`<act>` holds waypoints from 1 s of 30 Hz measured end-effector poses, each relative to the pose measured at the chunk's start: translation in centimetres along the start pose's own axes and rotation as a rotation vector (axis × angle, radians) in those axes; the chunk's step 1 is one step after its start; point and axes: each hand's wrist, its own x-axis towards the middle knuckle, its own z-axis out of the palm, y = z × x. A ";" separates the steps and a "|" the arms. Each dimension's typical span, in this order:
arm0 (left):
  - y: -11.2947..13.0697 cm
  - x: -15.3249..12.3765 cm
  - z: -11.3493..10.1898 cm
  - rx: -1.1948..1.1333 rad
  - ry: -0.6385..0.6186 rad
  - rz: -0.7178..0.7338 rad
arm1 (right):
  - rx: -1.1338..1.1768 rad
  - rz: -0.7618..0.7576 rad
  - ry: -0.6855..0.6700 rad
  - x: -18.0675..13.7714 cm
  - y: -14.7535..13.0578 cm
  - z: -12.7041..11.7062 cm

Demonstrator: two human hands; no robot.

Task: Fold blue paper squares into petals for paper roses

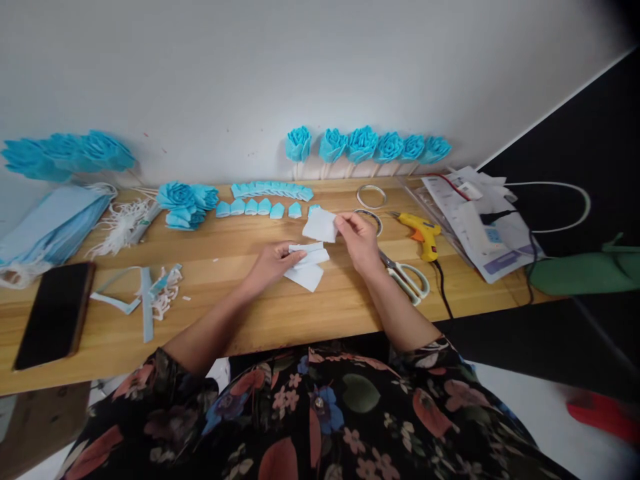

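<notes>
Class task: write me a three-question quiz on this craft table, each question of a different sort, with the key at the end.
1. True or false: the flat black phone lies at the left end of the wooden table.
2. The right hand holds up: A a white square fabric piece; B a blue rose; C a wire ring.
3. Fill in: the white-handled metal scissors lie beside the person's ____ wrist.
Key: 1 true; 2 A; 3 right.
</notes>
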 end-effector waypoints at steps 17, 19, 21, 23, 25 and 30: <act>0.3 0.1 -0.3 0.061 0.109 0.095 | 0.027 -0.001 -0.454 -0.7 -1.2 -0.5; 0.3 0.1 -0.2 0.068 0.105 0.109 | 0.004 0.061 -0.453 -0.8 -0.8 -0.1; 0.3 0.0 -0.1 0.068 0.094 0.118 | -0.013 0.109 -0.415 -0.9 -0.2 0.2; 0.2 0.0 -0.1 0.055 0.067 0.124 | -0.021 0.121 -0.365 -1.0 0.4 0.4; 0.1 0.1 -0.1 0.042 0.030 0.135 | -0.022 0.101 -0.318 -0.9 0.8 0.4; -0.2 0.4 -0.4 0.034 0.041 0.152 | 0.008 0.064 -0.081 0.2 0.4 -0.3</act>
